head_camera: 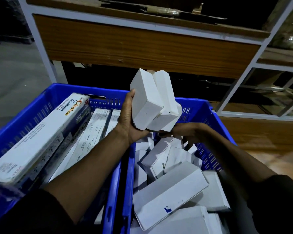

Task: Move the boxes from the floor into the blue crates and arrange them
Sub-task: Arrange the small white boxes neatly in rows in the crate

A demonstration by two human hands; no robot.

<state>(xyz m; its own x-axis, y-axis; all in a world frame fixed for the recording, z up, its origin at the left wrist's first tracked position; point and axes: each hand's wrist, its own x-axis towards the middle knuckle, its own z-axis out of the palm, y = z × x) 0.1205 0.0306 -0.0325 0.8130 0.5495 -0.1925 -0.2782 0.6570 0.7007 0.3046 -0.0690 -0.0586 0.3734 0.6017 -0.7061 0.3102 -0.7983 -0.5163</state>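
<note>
Small white cardboard boxes [169,195] lie jumbled, not yet arranged, in the right-hand blue plastic crate [215,132]. Over them the right hand [186,134] reaches in, fingers spread; whether it holds anything cannot be told. The left hand [127,119] grasps a cluster of three plain white boxes [152,102], raised above the crate's far end. Long printed cartons [41,137] already fill the left-hand blue crate [20,119]. Beyond stands a white-framed shelving unit with wooden boards [142,46]. Both crates look well loaded; sorting appears the main work remaining.
</note>
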